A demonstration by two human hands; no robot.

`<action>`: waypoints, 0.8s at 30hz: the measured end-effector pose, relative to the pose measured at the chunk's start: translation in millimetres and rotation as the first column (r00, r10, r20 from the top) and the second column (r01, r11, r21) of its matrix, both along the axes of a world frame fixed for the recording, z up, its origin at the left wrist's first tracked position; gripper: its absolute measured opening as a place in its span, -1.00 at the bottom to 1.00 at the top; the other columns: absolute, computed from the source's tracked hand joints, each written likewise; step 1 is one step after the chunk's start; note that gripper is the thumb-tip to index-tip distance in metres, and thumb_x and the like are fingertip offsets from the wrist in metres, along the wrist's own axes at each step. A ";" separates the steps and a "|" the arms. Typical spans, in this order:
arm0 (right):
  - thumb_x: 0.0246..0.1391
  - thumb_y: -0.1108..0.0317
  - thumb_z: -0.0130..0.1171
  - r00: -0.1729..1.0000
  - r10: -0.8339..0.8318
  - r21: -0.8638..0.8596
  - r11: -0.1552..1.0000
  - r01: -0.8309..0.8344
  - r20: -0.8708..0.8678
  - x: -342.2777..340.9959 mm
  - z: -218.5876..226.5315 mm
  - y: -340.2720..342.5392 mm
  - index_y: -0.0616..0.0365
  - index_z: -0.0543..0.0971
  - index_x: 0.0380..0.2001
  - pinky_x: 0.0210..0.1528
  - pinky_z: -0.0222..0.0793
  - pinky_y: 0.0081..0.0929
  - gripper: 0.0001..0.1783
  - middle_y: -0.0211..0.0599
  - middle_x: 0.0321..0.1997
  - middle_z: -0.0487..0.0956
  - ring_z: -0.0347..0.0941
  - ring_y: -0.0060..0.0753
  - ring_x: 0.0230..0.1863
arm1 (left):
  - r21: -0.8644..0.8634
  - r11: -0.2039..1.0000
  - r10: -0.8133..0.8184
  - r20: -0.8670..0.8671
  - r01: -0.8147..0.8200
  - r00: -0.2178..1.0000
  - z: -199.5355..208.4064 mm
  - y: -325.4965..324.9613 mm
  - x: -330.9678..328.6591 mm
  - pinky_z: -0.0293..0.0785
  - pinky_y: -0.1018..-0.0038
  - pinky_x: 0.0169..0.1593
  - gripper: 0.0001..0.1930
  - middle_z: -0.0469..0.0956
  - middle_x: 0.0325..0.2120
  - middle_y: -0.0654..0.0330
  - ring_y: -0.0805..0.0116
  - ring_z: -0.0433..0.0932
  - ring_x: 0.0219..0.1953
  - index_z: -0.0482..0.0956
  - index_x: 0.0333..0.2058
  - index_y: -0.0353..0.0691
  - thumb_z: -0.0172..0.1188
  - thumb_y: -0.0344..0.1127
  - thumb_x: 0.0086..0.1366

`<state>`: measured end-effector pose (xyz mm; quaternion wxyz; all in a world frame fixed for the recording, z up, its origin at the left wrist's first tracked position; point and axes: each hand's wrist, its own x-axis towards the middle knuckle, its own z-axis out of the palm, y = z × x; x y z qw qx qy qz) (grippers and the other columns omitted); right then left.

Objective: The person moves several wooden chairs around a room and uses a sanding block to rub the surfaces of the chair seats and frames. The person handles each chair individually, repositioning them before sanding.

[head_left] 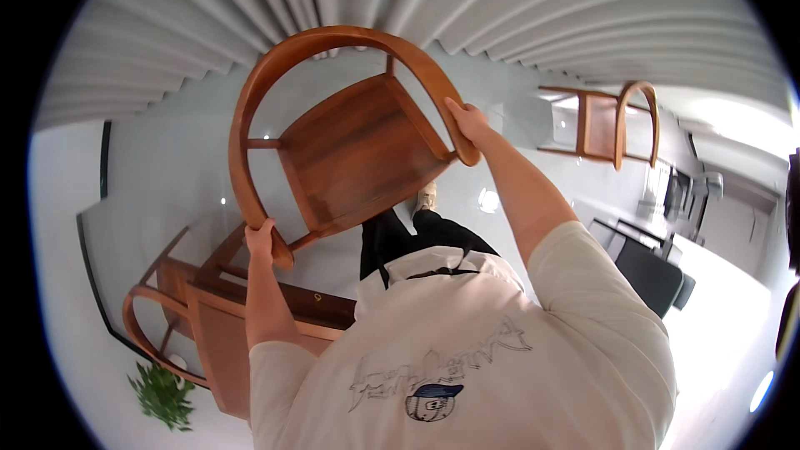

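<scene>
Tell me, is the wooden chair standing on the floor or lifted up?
Lifted up. The left hand and right hand grip the curved armrest ends of the wooden chair, and it hangs tilted above the floor.

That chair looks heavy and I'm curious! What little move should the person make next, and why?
Probably lower the curved-back brown wooden chair a little. Both hands, left hand and right hand, grip its arm ends and it hangs tilted above the glossy pale floor, close to a second wooden chair.
</scene>
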<state>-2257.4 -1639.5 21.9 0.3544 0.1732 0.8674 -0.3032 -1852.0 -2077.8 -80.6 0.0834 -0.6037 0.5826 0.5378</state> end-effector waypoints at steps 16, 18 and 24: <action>0.09 -0.41 0.13 0.929 -0.369 -0.351 0.866 0.355 0.029 99.9 -18.2 252.6 0.23 0.44 0.21 0.25 0.34 -0.22 -0.07 -0.03 0.18 0.54 0.46 -0.07 0.21 | -0.113 0.986 -0.126 0.001 0.125 0.992 101.8 157.3 -76.5 0.46 0.19 0.04 -0.36 0.48 0.00 0.09 0.17 0.50 -0.02 0.39 0.17 -0.31 0.38 -0.28 0.11; 0.06 -0.31 0.22 0.890 -0.454 -0.430 0.796 0.426 0.043 96.5 -5.0 290.4 0.24 0.44 0.17 0.22 0.36 -0.23 -0.12 -0.04 0.17 0.54 0.48 -0.12 0.17 | -0.112 0.987 -0.116 0.032 0.119 0.993 122.3 203.7 -101.1 0.48 0.18 0.07 -0.34 0.48 0.03 0.09 0.16 0.49 0.02 0.38 0.19 -0.29 0.39 -0.27 0.12; -0.09 0.11 0.41 0.772 -0.636 -0.500 0.662 0.558 0.018 43.8 -12.1 412.8 0.32 0.40 0.08 0.10 0.45 -0.23 -0.26 0.04 0.05 0.57 0.51 -0.11 0.11 | 0.049 0.949 -0.293 -0.216 0.310 0.931 102.7 296.7 -174.9 0.42 0.26 0.15 -0.31 0.46 0.09 0.11 0.19 0.46 0.09 0.32 0.23 -0.33 0.41 -0.26 0.20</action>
